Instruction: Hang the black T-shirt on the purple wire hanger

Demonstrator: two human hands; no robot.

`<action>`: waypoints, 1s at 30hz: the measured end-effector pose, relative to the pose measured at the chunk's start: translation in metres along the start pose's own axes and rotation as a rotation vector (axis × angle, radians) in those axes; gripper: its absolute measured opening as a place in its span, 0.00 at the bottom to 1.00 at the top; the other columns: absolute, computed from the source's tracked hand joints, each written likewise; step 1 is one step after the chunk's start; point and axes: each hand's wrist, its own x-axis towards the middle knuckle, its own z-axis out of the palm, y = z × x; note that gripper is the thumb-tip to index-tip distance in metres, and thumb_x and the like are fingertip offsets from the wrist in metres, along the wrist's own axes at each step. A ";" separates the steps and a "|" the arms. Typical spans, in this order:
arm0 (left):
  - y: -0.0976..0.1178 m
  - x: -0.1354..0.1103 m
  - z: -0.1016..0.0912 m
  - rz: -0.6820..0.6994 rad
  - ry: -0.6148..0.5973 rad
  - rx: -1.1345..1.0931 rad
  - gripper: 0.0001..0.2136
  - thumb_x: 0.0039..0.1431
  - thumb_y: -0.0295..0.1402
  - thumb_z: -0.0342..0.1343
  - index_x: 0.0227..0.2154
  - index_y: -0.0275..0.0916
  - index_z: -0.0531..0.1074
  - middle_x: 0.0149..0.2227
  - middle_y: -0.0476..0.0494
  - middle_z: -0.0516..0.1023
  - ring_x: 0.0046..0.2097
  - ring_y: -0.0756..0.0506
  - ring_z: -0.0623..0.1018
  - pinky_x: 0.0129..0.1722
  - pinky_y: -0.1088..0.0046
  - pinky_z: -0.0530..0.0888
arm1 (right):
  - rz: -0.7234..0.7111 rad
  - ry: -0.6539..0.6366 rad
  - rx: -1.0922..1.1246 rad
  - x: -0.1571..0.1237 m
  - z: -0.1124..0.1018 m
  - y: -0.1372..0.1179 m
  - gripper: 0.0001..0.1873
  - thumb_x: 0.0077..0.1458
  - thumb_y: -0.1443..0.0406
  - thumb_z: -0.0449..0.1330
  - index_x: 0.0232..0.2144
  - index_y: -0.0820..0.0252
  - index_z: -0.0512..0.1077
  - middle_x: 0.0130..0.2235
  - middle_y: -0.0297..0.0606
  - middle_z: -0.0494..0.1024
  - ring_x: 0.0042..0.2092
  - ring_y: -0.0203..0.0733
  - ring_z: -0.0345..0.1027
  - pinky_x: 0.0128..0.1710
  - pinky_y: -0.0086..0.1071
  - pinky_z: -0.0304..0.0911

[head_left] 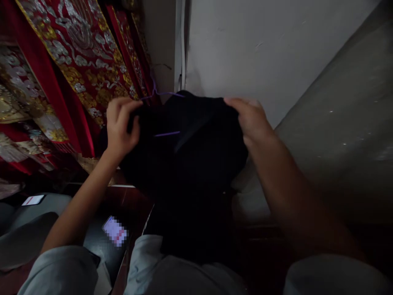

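Observation:
A black garment [196,155] hangs spread out in front of me, its folds too dark to make out fully. Part of a thin purple clothes hanger [166,94] shows above it, with its hook pointing up; the lower bar shows through the opening. My left hand [121,123] has its fingers bent around the garment's left shoulder, near the hanger's arm. At the other shoulder, my right hand [253,119] pinches the top edge of the black cloth between thumb and fingers. Where the hanger's right end lies is hidden by the cloth.
Red embroidered hangings [82,53] with gold and silver patterns fill the left side. Behind the garment is a pale wall [245,49], with a greyish sheet [346,135] at right. A lit phone [115,231] and a white-screened device [33,200] lie on grey surfaces at lower left.

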 end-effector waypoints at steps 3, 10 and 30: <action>0.028 -0.023 0.016 0.062 -0.192 0.013 0.15 0.68 0.35 0.51 0.54 0.47 0.73 0.47 0.39 0.77 0.55 0.35 0.75 0.62 0.49 0.66 | 0.189 -0.071 0.028 0.035 -0.008 0.014 0.17 0.38 0.48 0.72 0.25 0.48 0.75 0.30 0.36 0.80 0.42 0.52 0.75 0.47 0.48 0.72; 0.034 -0.049 0.083 -0.200 -0.736 0.207 0.28 0.68 0.33 0.48 0.70 0.41 0.57 0.46 0.38 0.82 0.43 0.39 0.82 0.46 0.62 0.76 | 0.073 0.086 0.003 0.043 -0.038 0.029 0.15 0.40 0.44 0.70 0.26 0.39 0.73 0.39 0.28 0.83 0.51 0.53 0.74 0.48 0.48 0.71; 0.108 -0.190 0.143 -0.903 0.002 -0.514 0.38 0.63 0.33 0.61 0.71 0.51 0.47 0.58 0.36 0.75 0.55 0.40 0.81 0.53 0.61 0.81 | 0.266 0.070 -0.015 -0.182 0.039 0.111 0.16 0.48 0.60 0.65 0.41 0.54 0.73 0.38 0.38 0.78 0.35 0.42 0.71 0.37 0.36 0.68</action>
